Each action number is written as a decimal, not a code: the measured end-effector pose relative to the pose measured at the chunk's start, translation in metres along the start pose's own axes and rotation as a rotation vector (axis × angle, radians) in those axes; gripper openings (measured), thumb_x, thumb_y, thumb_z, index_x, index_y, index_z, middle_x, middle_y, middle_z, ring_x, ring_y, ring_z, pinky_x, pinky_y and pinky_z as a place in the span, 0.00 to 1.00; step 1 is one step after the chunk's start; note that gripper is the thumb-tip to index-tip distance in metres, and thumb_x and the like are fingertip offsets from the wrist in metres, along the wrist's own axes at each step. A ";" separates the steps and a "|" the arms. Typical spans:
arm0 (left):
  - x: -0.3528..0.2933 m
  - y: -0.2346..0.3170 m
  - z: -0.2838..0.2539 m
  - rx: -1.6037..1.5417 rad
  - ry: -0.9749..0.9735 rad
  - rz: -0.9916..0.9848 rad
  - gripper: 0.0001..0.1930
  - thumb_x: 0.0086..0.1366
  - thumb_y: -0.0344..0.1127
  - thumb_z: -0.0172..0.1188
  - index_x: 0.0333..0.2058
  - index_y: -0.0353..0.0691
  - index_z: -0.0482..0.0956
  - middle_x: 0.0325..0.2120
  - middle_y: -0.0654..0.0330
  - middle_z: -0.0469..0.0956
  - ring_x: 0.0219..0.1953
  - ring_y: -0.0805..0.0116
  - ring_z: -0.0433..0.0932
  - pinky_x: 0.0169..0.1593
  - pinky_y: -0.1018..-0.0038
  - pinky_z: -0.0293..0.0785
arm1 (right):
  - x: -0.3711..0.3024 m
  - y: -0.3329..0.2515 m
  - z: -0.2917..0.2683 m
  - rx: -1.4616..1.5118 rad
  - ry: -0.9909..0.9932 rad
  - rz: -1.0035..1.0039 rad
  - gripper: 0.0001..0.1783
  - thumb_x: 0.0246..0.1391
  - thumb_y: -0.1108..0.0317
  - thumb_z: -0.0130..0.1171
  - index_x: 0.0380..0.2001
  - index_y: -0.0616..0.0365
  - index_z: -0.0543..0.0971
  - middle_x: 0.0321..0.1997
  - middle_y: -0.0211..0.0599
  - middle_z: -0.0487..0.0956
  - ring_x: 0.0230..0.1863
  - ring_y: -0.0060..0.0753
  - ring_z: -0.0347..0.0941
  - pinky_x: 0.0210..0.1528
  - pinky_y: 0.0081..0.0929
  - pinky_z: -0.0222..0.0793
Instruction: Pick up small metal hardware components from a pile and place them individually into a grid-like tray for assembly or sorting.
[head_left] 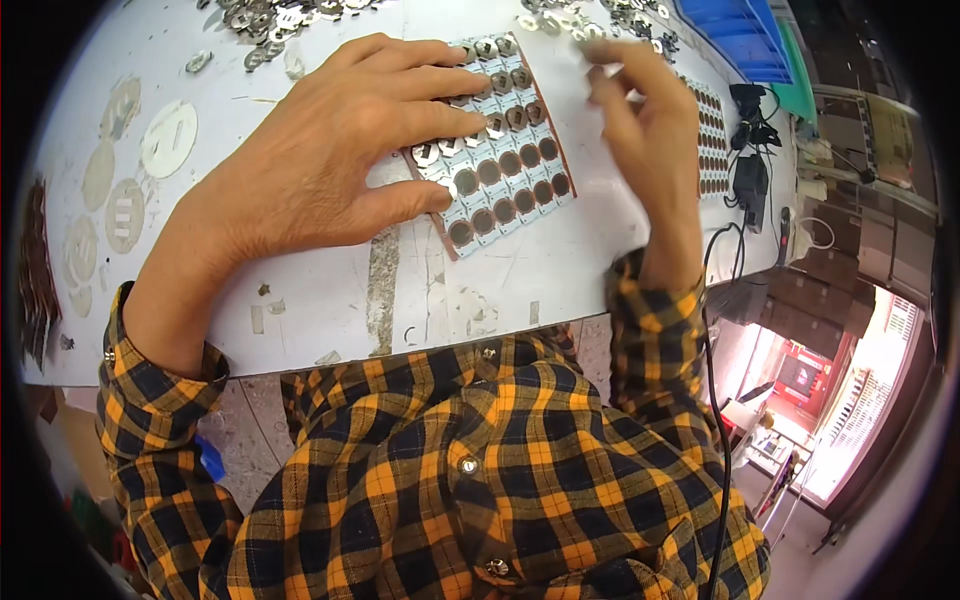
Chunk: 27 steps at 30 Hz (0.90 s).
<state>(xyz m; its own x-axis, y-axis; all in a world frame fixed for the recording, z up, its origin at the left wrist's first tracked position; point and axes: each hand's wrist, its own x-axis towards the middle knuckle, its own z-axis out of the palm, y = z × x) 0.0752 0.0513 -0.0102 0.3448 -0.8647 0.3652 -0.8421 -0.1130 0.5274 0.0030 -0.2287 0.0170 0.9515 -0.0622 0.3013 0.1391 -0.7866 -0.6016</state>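
My left hand (365,135) lies over the left side of a circuit board panel (519,222), its fingers stretched apart and the thumb on the panel's lower left. The panel is pale blue with reddish-brown edges and rows of round spots. Shiny silver metal discs (494,126) sit on the upper rows; the two rows nearest me show dark brown circles (509,163). Fingers and palm hide part of the upper left. To the right of the panel, my right hand (645,120) is raised with bent fingers. Motion smears its fingertips, so whether they hold anything is unclear.
Loose silver metal pieces (265,25) are heaped at the far left, with more (560,20) at the far right. A second panel (712,140) lies right, near black cables and an adapter (750,185). A blue bin (735,38) stands at the back right. Brown panels (38,270) are stacked left.
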 end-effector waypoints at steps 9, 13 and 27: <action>0.005 0.001 -0.002 -0.042 0.020 0.014 0.28 0.53 0.40 0.75 0.54 0.40 0.84 0.63 0.54 0.78 0.69 0.46 0.70 0.69 0.51 0.65 | 0.014 0.042 -0.041 -0.126 0.021 -0.075 0.14 0.53 0.84 0.55 0.41 0.61 0.82 0.56 0.33 0.79 0.40 0.18 0.75 0.36 0.16 0.70; 0.004 0.004 -0.004 -0.006 0.011 -0.001 0.28 0.54 0.40 0.75 0.54 0.40 0.84 0.63 0.54 0.78 0.69 0.46 0.69 0.70 0.50 0.65 | -0.012 0.031 -0.044 -0.076 0.127 0.066 0.11 0.54 0.82 0.59 0.40 0.63 0.82 0.49 0.30 0.81 0.40 0.13 0.74 0.37 0.16 0.69; 0.005 0.010 -0.008 0.052 -0.016 -0.020 0.27 0.56 0.38 0.73 0.56 0.39 0.83 0.64 0.55 0.77 0.70 0.48 0.68 0.71 0.52 0.65 | -0.036 0.028 -0.025 -0.337 0.055 -0.074 0.09 0.59 0.76 0.65 0.42 0.60 0.88 0.40 0.29 0.86 0.36 0.21 0.79 0.35 0.21 0.71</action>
<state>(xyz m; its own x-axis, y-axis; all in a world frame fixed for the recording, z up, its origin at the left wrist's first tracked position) 0.0718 0.0500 0.0035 0.3553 -0.8696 0.3428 -0.8557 -0.1549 0.4938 -0.0345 -0.2640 0.0077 0.9246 -0.0228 0.3803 0.1003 -0.9484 -0.3008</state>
